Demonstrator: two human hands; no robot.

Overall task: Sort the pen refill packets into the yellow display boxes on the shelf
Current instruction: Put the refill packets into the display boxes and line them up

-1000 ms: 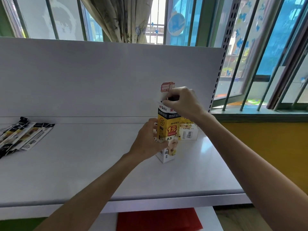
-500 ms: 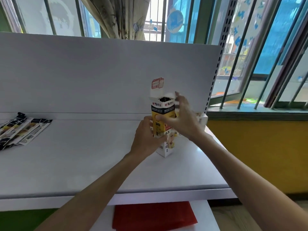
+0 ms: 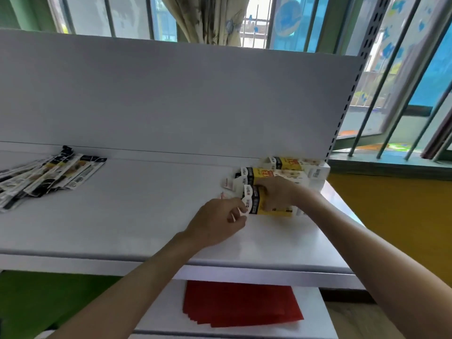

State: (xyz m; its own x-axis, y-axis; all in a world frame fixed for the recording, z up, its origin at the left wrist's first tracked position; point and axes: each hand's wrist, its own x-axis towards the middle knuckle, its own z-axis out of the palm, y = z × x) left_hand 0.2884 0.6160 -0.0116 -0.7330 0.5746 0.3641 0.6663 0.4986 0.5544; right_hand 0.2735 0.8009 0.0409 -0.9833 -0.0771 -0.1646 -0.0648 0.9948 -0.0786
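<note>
Reaching forward, our right hand (image 3: 278,194) wraps its grip over the yellow box (image 3: 271,212) lying sideways near the right end of the shelf (image 3: 122,228); our left hand (image 3: 217,221) pinches its white flap (image 3: 247,195).

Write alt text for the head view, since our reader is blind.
The left hand and right hand hold a yellow box lying on its side at the right end of a white shelf, next to two more boxes. Refill packets lie piled at the left end; red paper lies below.
</note>
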